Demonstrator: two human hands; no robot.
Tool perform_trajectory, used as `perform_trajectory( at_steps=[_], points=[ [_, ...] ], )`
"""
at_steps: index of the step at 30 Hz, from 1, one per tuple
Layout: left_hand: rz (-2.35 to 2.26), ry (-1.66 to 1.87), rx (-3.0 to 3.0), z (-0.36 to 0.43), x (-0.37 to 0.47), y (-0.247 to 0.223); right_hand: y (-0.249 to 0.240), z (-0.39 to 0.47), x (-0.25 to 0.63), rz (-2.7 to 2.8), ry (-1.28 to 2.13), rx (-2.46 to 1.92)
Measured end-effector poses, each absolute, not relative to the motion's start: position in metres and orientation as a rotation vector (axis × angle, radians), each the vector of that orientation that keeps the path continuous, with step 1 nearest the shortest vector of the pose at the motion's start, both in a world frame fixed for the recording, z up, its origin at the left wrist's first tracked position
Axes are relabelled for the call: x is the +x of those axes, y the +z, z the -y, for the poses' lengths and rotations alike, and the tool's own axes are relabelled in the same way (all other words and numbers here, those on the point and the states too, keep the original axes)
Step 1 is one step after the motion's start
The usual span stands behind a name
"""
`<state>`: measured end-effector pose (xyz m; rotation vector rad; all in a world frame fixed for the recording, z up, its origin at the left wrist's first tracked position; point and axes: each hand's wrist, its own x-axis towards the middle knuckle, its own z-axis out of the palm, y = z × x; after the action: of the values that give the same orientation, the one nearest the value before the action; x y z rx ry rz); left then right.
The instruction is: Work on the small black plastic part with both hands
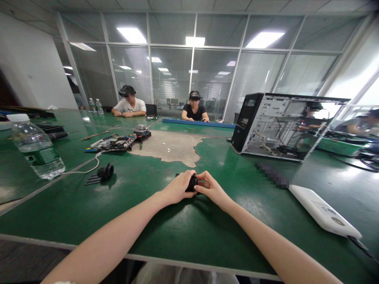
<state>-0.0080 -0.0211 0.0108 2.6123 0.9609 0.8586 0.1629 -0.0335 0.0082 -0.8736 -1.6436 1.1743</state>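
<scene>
The open computer case (251,124) contains loose cables (286,150). The green basket (337,146), farther right, holds black cords. The left hand (179,187) grips a small black part (192,183) over the green table (171,228); the right hand (211,189) pinches its right end. A circuit board (114,142) lies beyond, left.
</scene>
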Motion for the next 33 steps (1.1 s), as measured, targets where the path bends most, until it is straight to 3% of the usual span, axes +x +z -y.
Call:
perform_trajectory(
  at_steps=[33],
  points=[
    [-0.966,0.866,2.62,0.0191,-0.0075,0.0096,0.0038,0.0295,0.1618,1.599,1.21,-0.969]
  ],
)
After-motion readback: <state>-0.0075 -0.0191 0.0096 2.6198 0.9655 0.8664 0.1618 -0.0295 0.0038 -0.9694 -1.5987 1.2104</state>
